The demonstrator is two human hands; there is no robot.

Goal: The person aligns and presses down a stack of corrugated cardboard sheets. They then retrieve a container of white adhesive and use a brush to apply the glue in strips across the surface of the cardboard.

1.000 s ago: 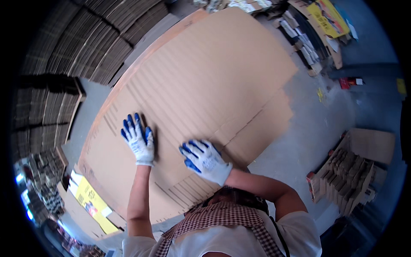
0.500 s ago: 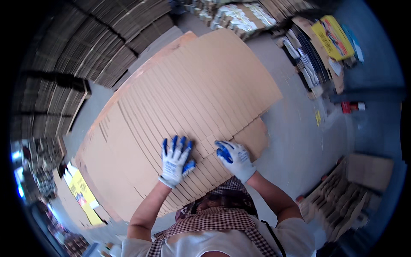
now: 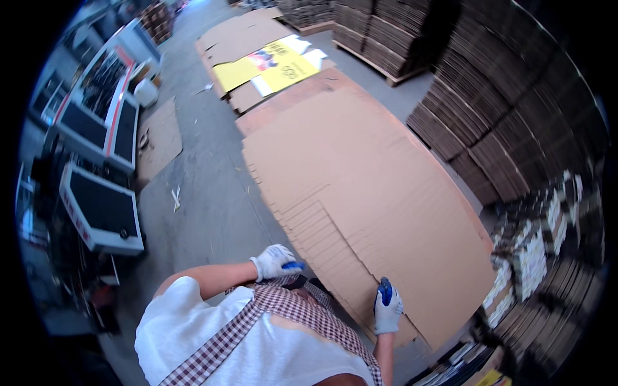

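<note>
A stack of large brown cardboard sheets [image 3: 386, 186] fans out in overlapping steps along its near left side. My left hand [image 3: 275, 262], in a white glove with blue fingertips, is beside the stack's near edge, close to my checked apron [image 3: 315, 315]. Its fingers are curled and pressed together; whatever lies inside them is hidden. At the lower part of the stack my right hand [image 3: 389, 310], gloved the same way, has its fingers closed at the edge of the top sheet. Part of that grip is hidden by the glove.
Beyond the stack lie yellow printed sheets [image 3: 277, 64] on more cardboard. Tall stacks of flattened cardboard [image 3: 508, 116] stand along the right. White-and-dark machines [image 3: 100, 199] are on the left. A flat cardboard piece [image 3: 164, 138] lies on the grey floor.
The view has swung leftward, bringing the machines and yellow sheets into sight. My left hand has come off the fanned sheets to the stack's near edge. My right hand remains at the sheets.
</note>
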